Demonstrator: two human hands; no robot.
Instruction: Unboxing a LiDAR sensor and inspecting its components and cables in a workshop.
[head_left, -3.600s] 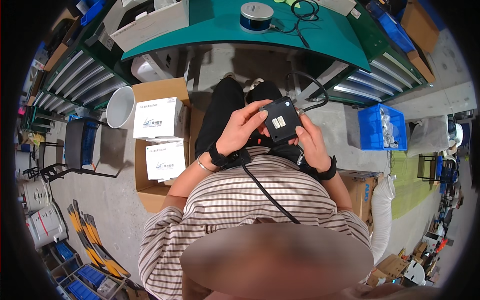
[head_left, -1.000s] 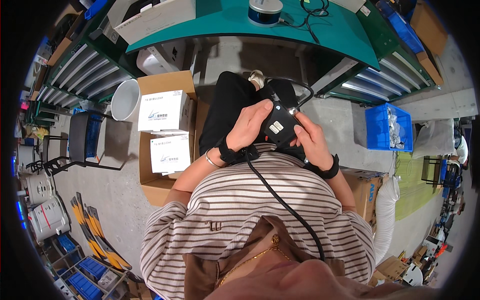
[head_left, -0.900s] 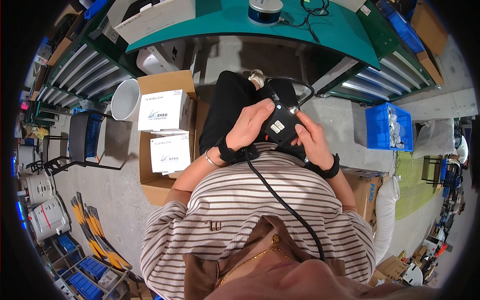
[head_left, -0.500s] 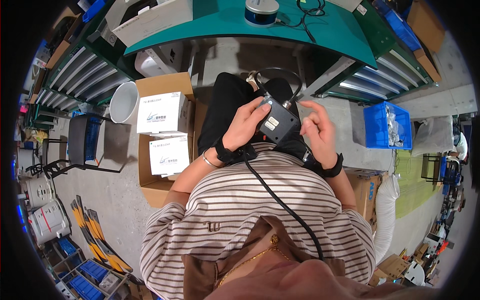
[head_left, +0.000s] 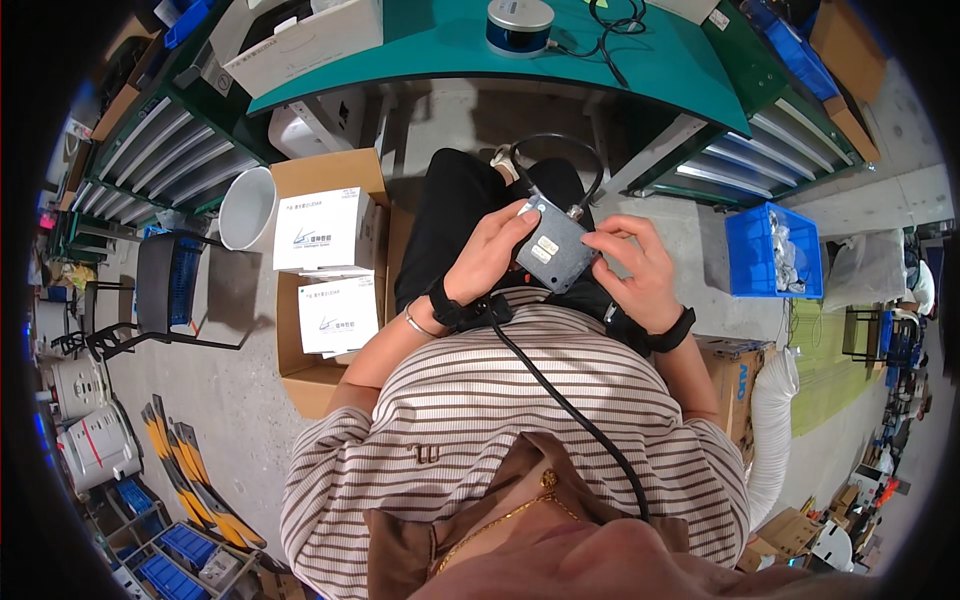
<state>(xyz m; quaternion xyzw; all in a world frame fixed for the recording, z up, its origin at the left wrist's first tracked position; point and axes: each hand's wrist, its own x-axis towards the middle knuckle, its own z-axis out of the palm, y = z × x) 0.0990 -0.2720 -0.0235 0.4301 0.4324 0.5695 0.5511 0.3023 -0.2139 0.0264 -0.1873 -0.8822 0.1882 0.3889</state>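
Holding a flat dark box [head_left: 556,255] in the left hand [head_left: 487,252], closed on its far left corner with thumb on top and fingers mostly hidden along the edge. Touching, or nearly touching, the right edge with the bent, slightly parted fingertips of the right hand [head_left: 640,268]; cannot tell whether also gripping there. Having the box above the lap of black trousers [head_left: 440,215], just in front of the striped shirt [head_left: 520,375], showing two pale labels [head_left: 546,245] upward. Joined at the far edge to a black cable [head_left: 602,170], looping forward. Wearing black wristbands [head_left: 673,331] on both wrists, and a silver bracelet [head_left: 419,324] on the left one. Farther out, to see at left two white boxes [head_left: 318,230] inside an open carton [head_left: 330,172], near a white bucket [head_left: 247,212]; at right, a blue crate [head_left: 746,252]; ahead, a round silver-and-blue device [head_left: 518,28] upon a green table [head_left: 440,48].
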